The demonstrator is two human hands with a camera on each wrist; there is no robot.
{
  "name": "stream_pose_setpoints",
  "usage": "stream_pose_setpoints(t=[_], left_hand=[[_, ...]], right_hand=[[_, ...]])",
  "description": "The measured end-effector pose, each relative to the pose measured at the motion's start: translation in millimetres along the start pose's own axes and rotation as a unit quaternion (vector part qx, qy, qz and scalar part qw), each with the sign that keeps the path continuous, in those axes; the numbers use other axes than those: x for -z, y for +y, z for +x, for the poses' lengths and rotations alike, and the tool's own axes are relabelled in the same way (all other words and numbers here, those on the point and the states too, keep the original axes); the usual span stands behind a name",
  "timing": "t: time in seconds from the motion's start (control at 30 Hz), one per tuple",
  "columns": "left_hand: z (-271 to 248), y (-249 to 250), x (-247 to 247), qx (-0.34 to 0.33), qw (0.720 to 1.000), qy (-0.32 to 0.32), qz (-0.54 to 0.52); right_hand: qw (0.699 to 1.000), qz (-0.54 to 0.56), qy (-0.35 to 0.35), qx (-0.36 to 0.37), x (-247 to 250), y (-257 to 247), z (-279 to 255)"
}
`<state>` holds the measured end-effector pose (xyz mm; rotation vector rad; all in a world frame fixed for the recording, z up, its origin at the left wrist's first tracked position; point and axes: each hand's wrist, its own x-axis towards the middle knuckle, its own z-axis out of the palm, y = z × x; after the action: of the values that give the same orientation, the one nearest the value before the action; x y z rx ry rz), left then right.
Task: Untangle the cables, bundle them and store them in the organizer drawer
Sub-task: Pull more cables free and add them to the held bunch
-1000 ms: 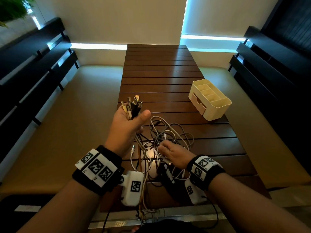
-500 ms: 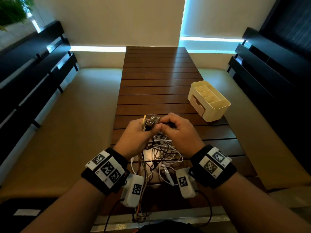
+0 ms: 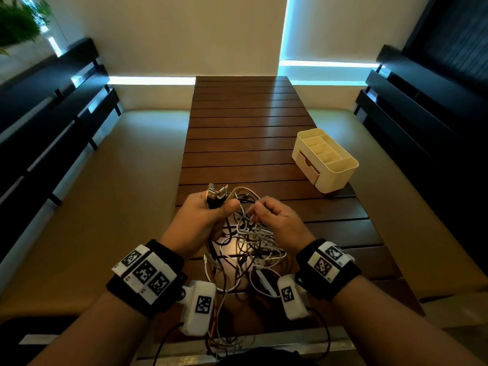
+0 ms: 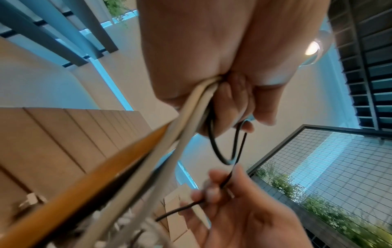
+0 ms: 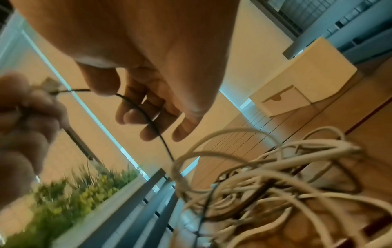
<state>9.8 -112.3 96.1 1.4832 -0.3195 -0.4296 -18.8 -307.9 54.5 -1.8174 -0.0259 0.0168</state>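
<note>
Several plug ends (image 3: 217, 194) stand gathered in the clenched left hand (image 3: 203, 216), likely so each lead can be traced. Right hand (image 3: 274, 216) pinches one black cable (image 5: 146, 115) free of the tangle (image 3: 248, 244) on the worktop (image 3: 245, 133). Organizer (image 3: 326, 161) waits nearby, drawer (image 3: 307, 165) shut.

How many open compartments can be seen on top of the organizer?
4. They lie in the top of the organizer: one long compartment at the far end, then three smaller ones in a row toward its near end. More may be hidden.
</note>
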Motion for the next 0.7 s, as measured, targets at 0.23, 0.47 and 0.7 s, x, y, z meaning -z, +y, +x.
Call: stream_pose_setpoints(t=[0.23,0.47,0.7], left_hand=[[3.5,-3.8,11.2,-0.020,0.988,0.120,0.096],[7.5,21.8,2.2,-0.101,0.990,0.084,0.045],[15.2,22.6,-4.0,-0.052,0.989,0.020,0.137]], right_hand=[[0.991,-0.037,0.051,0.122,23.3,-50.8,14.2],[0.943,-0.215,0.057,0.246,28.0,-74.6,20.6],[0.946,-0.227,0.018,0.230,21.2,-58.8,22.8]])
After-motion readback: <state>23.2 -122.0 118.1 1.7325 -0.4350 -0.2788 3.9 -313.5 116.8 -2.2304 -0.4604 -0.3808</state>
